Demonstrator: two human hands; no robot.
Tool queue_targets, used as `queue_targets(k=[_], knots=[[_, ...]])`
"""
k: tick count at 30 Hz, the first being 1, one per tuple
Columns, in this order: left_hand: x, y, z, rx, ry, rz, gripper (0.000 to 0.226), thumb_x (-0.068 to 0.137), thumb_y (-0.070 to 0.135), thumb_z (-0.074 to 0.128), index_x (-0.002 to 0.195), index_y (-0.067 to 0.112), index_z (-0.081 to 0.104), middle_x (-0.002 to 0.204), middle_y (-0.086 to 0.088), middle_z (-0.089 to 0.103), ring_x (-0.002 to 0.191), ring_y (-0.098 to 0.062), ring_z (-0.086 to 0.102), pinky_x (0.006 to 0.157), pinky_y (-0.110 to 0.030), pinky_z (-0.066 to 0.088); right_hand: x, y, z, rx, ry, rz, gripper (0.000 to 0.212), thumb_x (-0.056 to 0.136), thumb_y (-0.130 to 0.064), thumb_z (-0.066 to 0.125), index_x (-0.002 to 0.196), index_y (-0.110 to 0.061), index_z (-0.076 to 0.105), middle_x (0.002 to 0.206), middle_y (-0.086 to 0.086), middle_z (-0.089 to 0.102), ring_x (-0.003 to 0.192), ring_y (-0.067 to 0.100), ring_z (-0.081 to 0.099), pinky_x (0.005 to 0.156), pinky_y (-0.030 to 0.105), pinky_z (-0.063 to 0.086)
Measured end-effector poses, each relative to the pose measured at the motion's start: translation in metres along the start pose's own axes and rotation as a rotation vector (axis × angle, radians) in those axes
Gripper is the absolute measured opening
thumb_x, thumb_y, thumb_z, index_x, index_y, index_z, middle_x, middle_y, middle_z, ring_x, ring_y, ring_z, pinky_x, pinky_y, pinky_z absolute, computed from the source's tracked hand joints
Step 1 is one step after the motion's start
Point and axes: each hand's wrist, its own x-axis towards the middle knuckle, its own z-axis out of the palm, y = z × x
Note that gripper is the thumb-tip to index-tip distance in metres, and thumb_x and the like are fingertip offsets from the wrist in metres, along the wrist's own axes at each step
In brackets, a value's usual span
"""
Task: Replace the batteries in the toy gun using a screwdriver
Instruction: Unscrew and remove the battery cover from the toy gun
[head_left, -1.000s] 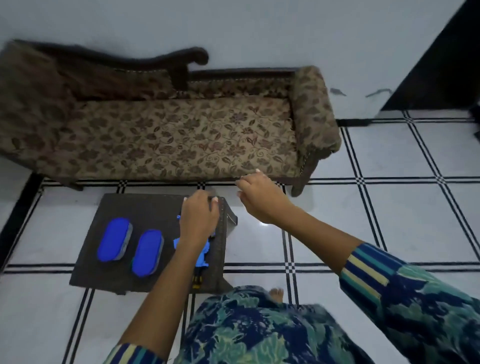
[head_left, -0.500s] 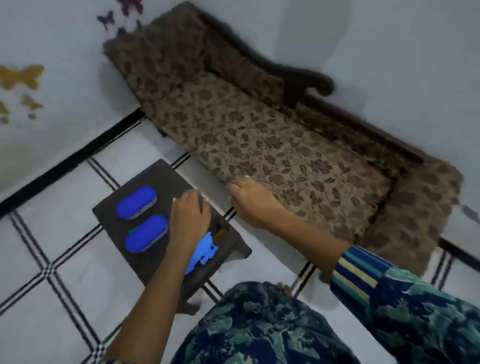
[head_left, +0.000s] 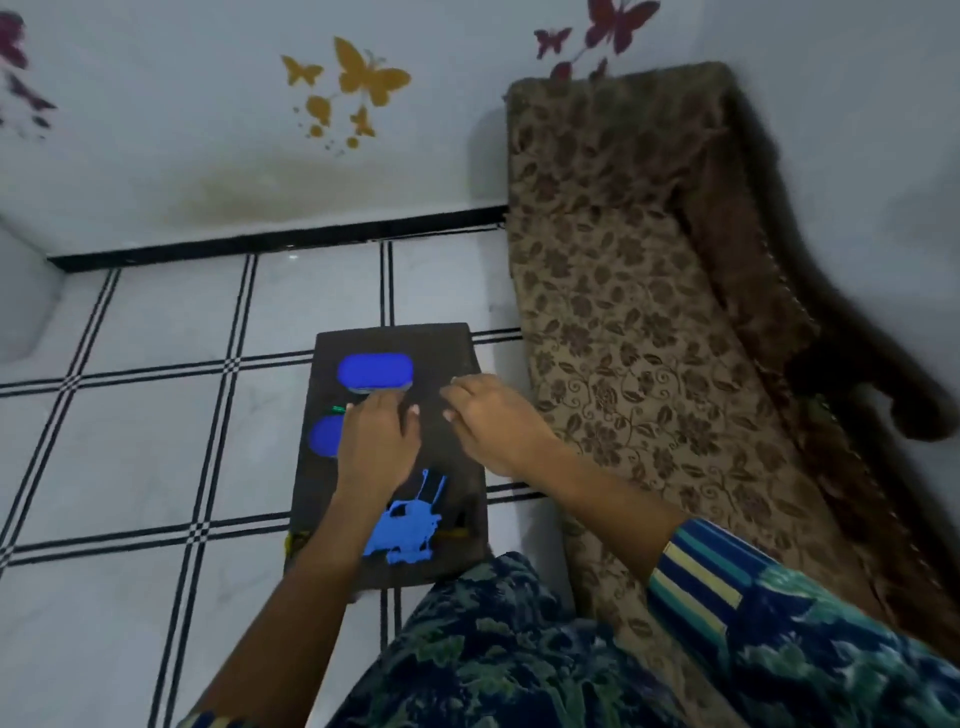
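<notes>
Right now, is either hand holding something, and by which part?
Cannot be told. The left hand lies over a green thing on the stool, hiding any grip. The right hand, curled, shows nothing in it.

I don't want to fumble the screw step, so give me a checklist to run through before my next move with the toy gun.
1. The toy gun lies on the table, held by neither hand: ok.
2. Screwdriver found: cannot tell; only a green tip shows beside the left hand.
3. Left hand empty: cannot tell; it is palm down and hides what is under it.
4. Right hand empty: cannot tell; its fingers are curled and nothing shows in them.
5. Blue things apart from the gun: ok; far oval, near oval partly under the left hand.
</notes>
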Motion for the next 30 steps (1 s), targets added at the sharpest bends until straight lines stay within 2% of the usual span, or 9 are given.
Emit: queue_targets(k=[3,6,8,10,15,19,22,26,30], knots=[[0.005,0.009,-0.002,-0.004,0.036,-0.047,0.027,0.094,0.02,0.055,0.114,0.004,0.063,0.109,-0.015,0.067,0.103,-0.034,0.061,0.099,-0.05,0.043,0.018,0.015,-0.005,0.05,-0.017,-0.039,0.036,0.1,-0.02,0.047,0.131,-0.002,0.056,0.133,0.019,0.058,0.126,0.033,0.05,0.115,0.039,0.028],[0.012,0.013,-0.01,-0.001,0.09,-0.12,0.025,0.094,0.02,0.055,0.111,0.004,0.063,0.106,-0.014,0.067,0.099,-0.033,0.062,0.099,-0.052,0.043,0.041,0.021,-0.008,0.065,-0.065,-0.124,0.034,0.101,-0.02,0.046,0.126,-0.002,0.058,0.128,0.018,0.06,0.123,0.032,0.052,0.118,0.039,0.025],[0.017,0.012,-0.013,0.014,0.088,-0.184,0.027,0.096,0.024,0.051,0.11,0.004,0.062,0.106,-0.014,0.066,0.1,-0.033,0.06,0.104,-0.052,0.037,0.059,0.023,-0.004,0.087,-0.104,-0.181,0.03,0.1,-0.018,0.047,0.121,-0.001,0.06,0.123,0.02,0.062,0.117,0.035,0.055,0.115,0.041,0.029],[0.022,0.009,-0.015,0.005,0.113,-0.242,0.032,0.095,0.028,0.047,0.107,0.002,0.061,0.104,-0.014,0.065,0.097,-0.034,0.06,0.101,-0.05,0.038,0.079,0.023,-0.001,0.106,-0.145,-0.209,0.029,0.099,-0.017,0.047,0.118,0.001,0.06,0.119,0.022,0.063,0.112,0.039,0.056,0.11,0.044,0.033],[0.04,-0.003,-0.003,0.043,0.179,-0.408,0.029,0.096,0.023,0.053,0.114,0.001,0.061,0.113,-0.017,0.065,0.104,-0.036,0.06,0.104,-0.053,0.037,0.122,0.033,0.016,0.127,-0.25,-0.349,0.032,0.101,-0.017,0.046,0.124,0.001,0.06,0.121,0.022,0.063,0.113,0.038,0.055,0.109,0.044,0.033],[0.054,-0.002,0.012,0.059,0.185,-0.557,0.027,0.095,0.022,0.054,0.109,-0.001,0.06,0.106,-0.02,0.065,0.099,-0.04,0.059,0.099,-0.05,0.038,0.151,0.046,0.023,0.131,-0.312,-0.436,0.034,0.1,-0.016,0.047,0.126,0.004,0.059,0.124,0.023,0.062,0.117,0.039,0.055,0.109,0.044,0.035],[0.068,0.008,0.012,0.046,0.211,-0.65,0.029,0.095,0.02,0.055,0.11,-0.004,0.061,0.104,-0.022,0.065,0.095,-0.04,0.06,0.093,-0.048,0.041,0.175,0.056,0.025,0.117,-0.393,-0.569,0.033,0.101,-0.016,0.047,0.125,0.003,0.059,0.124,0.022,0.062,0.117,0.038,0.054,0.108,0.043,0.034],[0.082,0.007,0.01,0.056,0.236,-0.778,0.031,0.097,0.024,0.05,0.114,0.001,0.061,0.107,-0.017,0.065,0.1,-0.037,0.059,0.107,-0.049,0.033,0.212,0.053,0.028,0.107,-0.459,-0.692,0.034,0.101,-0.017,0.046,0.127,0.002,0.057,0.126,0.021,0.06,0.119,0.036,0.053,0.108,0.04,0.032],[0.09,0.006,0.005,0.065,0.278,-0.872,0.031,0.098,0.025,0.047,0.113,0.002,0.059,0.111,-0.016,0.064,0.103,-0.035,0.057,0.104,-0.044,0.03,0.239,0.042,0.029,0.138,-0.486,-0.776,0.032,0.101,-0.015,0.046,0.125,0.003,0.058,0.125,0.021,0.061,0.12,0.036,0.053,0.111,0.041,0.032]])
